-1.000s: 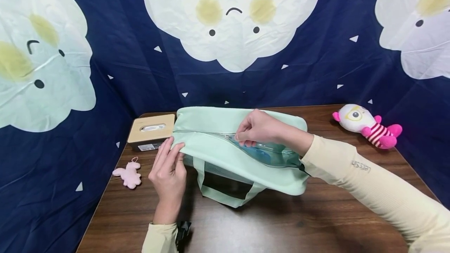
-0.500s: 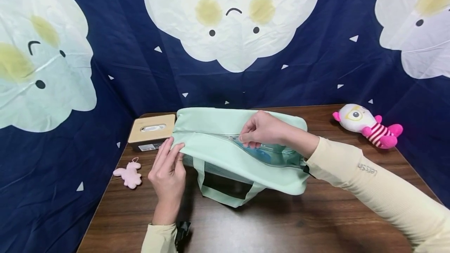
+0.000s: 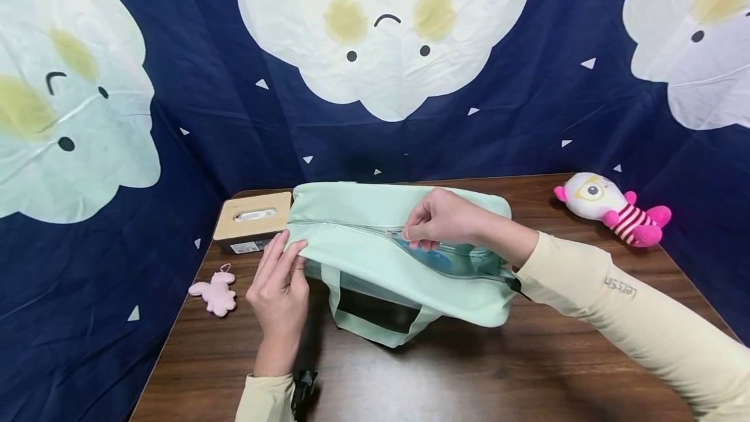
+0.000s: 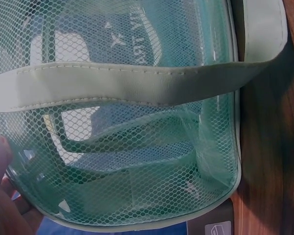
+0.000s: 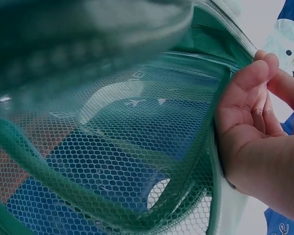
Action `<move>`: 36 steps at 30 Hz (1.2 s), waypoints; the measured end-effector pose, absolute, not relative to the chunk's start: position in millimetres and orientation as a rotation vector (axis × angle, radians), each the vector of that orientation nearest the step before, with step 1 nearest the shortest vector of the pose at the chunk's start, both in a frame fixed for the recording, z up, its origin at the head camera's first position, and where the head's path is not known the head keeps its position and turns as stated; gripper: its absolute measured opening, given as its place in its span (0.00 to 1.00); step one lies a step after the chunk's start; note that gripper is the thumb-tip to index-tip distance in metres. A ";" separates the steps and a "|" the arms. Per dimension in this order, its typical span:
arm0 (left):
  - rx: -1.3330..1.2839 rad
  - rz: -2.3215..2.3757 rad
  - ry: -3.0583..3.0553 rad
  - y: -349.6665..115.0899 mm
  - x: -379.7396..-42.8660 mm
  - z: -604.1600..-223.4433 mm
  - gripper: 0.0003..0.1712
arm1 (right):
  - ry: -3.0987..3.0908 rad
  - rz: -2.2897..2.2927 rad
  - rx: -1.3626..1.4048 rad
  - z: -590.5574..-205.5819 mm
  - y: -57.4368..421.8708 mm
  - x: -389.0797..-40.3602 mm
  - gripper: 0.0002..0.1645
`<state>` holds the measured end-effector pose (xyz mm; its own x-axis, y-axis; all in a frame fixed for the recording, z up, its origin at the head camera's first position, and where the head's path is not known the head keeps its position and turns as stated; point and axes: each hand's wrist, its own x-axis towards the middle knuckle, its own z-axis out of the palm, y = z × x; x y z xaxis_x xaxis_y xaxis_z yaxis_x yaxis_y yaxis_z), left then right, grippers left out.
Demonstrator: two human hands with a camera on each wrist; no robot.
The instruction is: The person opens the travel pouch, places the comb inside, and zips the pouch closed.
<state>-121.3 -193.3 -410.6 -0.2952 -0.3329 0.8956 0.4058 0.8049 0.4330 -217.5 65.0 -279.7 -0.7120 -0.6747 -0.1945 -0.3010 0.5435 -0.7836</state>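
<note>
A mint-green bag [image 3: 357, 204] with a mesh front and a strap handle [image 3: 375, 331] lies across the table. Its zipper [image 3: 328, 221] is closed at the left and gapes at the right, where clear lining and something blue show. My right hand [image 3: 448, 217] pinches the zipper pull near the slider [image 3: 388, 233]; the fingertips cover the pull itself. At the bag's left end my left hand [image 3: 278, 301] holds the corner, fingers over the edge and thumb at the front. The left wrist view shows the mesh panel [image 4: 132, 147] with the handle [image 4: 137, 83] across it.
A tissue box [image 3: 253, 217] with a wood-look lid stands against the bag's left end. A pink plush charm [image 3: 217, 293] lies at the table's left. Toward the back right lies a pink and white stuffed toy [image 3: 612, 207]. A dark blue cloud-print curtain [image 3: 199, 83] surrounds the table [image 3: 498, 376].
My right hand has moved slightly to the right with the zipper pull, and the slider has gone along. The closed stretch of zipper is a little longer. My left hand stays at the corner.
</note>
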 end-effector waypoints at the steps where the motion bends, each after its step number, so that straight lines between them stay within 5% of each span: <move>1: -0.057 -0.723 -1.726 -193.3 -121.3 -410.6 0.12 | 2.302 -1.040 -0.777 -279.4 65.8 -217.2 0.08; 36: -0.001 -0.730 -1.745 -193.0 -123.5 -409.1 0.08 | 2.296 -1.088 -0.698 -281.8 98.1 -216.1 0.07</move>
